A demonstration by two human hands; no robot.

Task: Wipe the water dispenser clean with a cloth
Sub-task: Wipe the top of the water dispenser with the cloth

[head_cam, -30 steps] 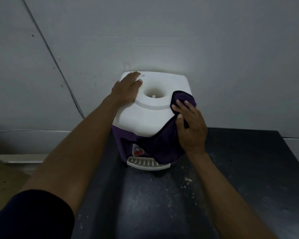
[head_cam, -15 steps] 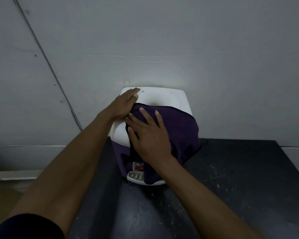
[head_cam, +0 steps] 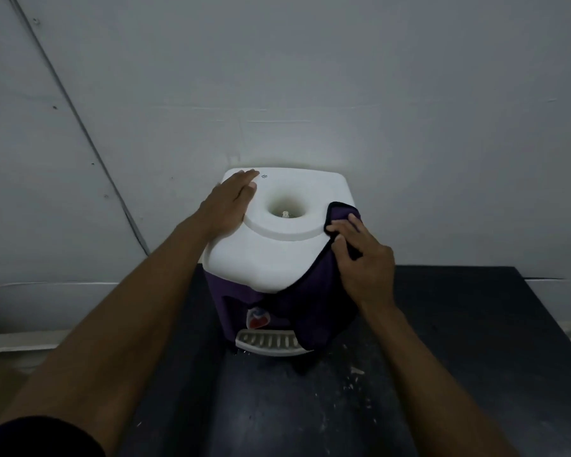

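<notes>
I get one view only: head cam, wide-angle, facing forward and down, close above the water dispenser [head_cam: 271, 258], which sits mid-frame. Wall [head_cam: 343, 77] fills the top half, dark worktop [head_cam: 475, 341] the bottom. Both forearms [head_cam: 129, 324] enter from the bottom corners.

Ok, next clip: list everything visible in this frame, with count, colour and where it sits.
water dispenser: one, white top over purple body, on the table against the wall
bottle well: one, white, centre of the dispenser's top
emblem: one, red and blue, dispenser's front
drip tray: one, pale, front base, right end under the cloth
cloth: one, dark purple, draped over the dispenser's right front
table: one, black, pale flecks
wall: one, grey-white, behind
dark line: one, diagonal on the wall, left
left hand: one, flat on the top's back-left
right hand: one, grips the cloth at the top's right edge
</notes>
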